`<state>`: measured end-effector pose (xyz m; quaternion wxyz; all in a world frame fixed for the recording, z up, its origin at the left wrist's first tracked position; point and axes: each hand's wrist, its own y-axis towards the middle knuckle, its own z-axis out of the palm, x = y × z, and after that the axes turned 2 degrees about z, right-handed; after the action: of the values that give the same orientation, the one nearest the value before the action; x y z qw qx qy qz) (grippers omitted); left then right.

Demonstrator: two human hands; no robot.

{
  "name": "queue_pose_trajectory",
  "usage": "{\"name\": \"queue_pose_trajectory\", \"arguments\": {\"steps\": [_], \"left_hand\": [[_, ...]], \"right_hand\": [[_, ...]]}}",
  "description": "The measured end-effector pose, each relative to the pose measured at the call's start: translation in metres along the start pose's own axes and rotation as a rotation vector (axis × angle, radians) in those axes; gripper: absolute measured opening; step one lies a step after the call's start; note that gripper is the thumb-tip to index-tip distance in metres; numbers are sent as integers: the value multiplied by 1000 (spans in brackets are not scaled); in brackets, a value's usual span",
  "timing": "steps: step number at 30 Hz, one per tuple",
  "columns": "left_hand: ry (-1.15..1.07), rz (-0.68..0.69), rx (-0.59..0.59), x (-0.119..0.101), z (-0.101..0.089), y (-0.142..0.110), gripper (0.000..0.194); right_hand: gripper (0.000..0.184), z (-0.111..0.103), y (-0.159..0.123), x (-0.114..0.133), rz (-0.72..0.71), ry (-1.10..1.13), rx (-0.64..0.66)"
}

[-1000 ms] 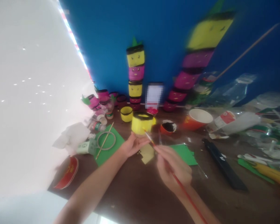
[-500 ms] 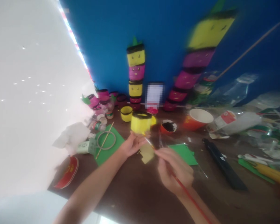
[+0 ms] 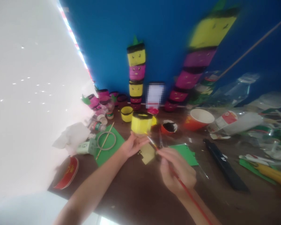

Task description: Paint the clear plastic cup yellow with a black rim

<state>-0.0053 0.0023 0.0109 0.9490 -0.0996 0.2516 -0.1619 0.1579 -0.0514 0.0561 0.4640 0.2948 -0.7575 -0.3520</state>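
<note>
My left hand (image 3: pixel 134 146) supports a yellow-painted cup (image 3: pixel 140 125) with a black rim, its fingers curled under the lower edge. Between the fingers of my right hand (image 3: pixel 176 168) is a long red-handled paintbrush (image 3: pixel 187 191). The brush tip is yellow and lies just below the cup's lower right edge; contact is too blurred to tell. Beneath the hands a yellowish piece of paper (image 3: pixel 148 154) lies on the table. A second yellow cup (image 3: pixel 126 114) stands behind to the left, and a red cup with black paint (image 3: pixel 169 127) stands to the right.
Tall stacks of painted cups (image 3: pixel 136 72) stand against the blue wall. Green paper (image 3: pixel 114 140) bears a ring (image 3: pixel 106 141) and a stick. A dark flat tool (image 3: pixel 224 165), a large paper cup (image 3: pixel 199 120) and plastic bottles (image 3: pixel 239 122) crowd the right side. A phone-like screen (image 3: pixel 155 93) leans behind.
My right hand and the brush have shifted slightly to the right. The cup and my left hand stay almost where they were.
</note>
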Motion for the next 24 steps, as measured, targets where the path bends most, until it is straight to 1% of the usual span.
{"name": "queue_pose_trajectory", "arguments": {"steps": [5,9,12,15,18,24], "left_hand": [[28,17,-22,0,1,0,71],[46,4,-1,0,2,-1,71],[53,-6,9,0,2,-2,66],[55,-18,17,1,1,-2,62],[59,-39,28,2,0,-2,66],[29,-19,45,1,-2,-1,71]], "right_hand": [[27,0,1,0,0,3,19],[26,-2,4,3,-5,-52,-33],[26,-3,6,5,32,-110,-63],[26,-1,6,4,35,-118,-73],[29,0,5,2,28,-96,-49],[21,-3,2,2,36,-17,-3]]}}
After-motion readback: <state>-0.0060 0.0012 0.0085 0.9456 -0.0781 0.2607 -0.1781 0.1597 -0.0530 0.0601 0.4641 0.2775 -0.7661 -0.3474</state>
